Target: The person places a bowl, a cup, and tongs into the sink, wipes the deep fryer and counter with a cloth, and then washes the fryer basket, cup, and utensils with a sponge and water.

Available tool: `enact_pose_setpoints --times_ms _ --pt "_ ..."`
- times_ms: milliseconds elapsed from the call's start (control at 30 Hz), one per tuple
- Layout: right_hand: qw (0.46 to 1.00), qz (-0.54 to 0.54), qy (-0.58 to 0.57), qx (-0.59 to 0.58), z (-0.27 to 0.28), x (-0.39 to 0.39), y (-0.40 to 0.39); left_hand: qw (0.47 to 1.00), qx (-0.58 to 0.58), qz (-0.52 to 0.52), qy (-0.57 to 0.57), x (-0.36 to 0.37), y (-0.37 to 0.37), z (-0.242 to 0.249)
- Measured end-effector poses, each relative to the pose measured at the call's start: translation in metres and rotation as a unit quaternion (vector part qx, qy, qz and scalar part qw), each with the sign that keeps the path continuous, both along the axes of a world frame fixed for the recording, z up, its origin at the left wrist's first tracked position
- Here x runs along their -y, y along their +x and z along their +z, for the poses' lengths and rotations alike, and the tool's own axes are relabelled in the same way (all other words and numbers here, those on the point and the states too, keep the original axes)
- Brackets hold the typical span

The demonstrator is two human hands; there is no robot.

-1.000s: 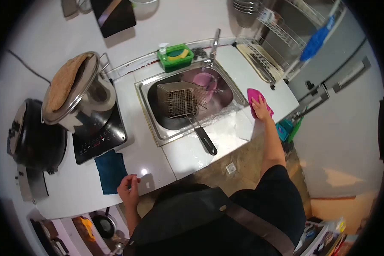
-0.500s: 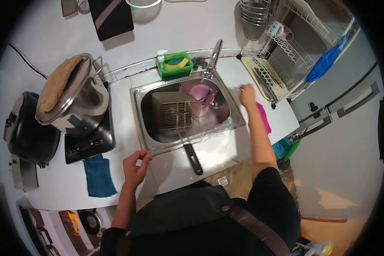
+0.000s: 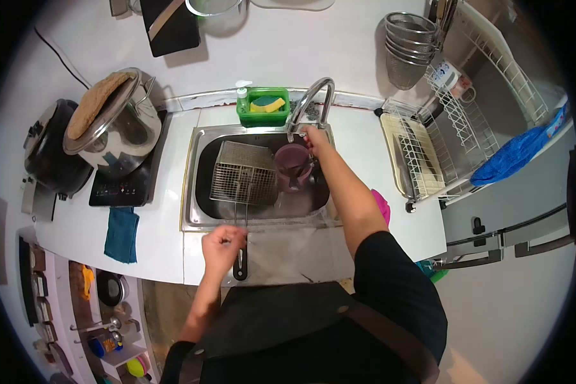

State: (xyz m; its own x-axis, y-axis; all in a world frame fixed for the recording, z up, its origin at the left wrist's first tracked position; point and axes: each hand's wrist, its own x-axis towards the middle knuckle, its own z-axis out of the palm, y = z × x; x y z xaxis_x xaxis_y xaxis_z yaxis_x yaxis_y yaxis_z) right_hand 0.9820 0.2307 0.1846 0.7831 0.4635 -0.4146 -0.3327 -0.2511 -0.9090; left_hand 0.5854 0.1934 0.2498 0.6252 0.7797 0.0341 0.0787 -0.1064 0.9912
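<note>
My left hand (image 3: pixel 223 248) is curled, fingertips close together, just over the upper part of the black handle (image 3: pixel 240 265) of a wire fry basket (image 3: pixel 243 182). I see nothing between its fingers, and no clear grip on the handle. The basket rests in the steel sink (image 3: pixel 192 192), handle sticking out over the front rim. My right hand (image 3: pixel 312 139) is closed beside the spout end of the chrome faucet (image 3: pixel 310 95); whatever its fingers hold is hidden. Below it, a pink container (image 3: pixel 292 153) stands in the sink with dark utensils inside.
Behind the sink sits a green caddy (image 3: pixel 264 118) with a sponge (image 3: pixel 267 104) and pump bottle. A large pot (image 3: pixel 121 137) on an induction cooker (image 3: pixel 118 189) and a blue cloth (image 3: pixel 121 235) are at left. A wire dish rack (image 3: pixel 422 160) and pink cloth (image 3: pixel 382 206) are at right.
My right hand has moved left from the counter beside the sink to the faucet spout. My left hand is nearer the basket handle. The view has turned and shifted.
</note>
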Motion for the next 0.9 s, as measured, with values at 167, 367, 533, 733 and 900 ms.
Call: enact_pose_setpoints --times_ms 167,367,533,733,900 --pt "0.915 0.4 -0.003 0.058 0.081 0.028 -0.081 0.968 0.059 -0.047 -0.238 -0.035 0.061 0.007" --pt "0.935 0.339 0.097 0.048 0.105 0.011 -0.096 0.797 0.229 -0.169 -0.533 -0.079 0.182 -0.042" --pt "0.947 0.304 0.028 0.102 0.11 0.02 -0.107 0.806 0.244 -0.128 -0.523 -0.075 0.222 -0.063" --pt "0.929 0.244 -0.066 0.27 0.104 0.017 -0.101 0.851 0.123 -0.17 -0.481 -0.081 0.221 -0.049" --pt "0.633 0.366 -0.369 0.574 0.11 0.026 -0.064 0.877 0.04 -0.165 -0.449 -0.078 0.263 -0.064"
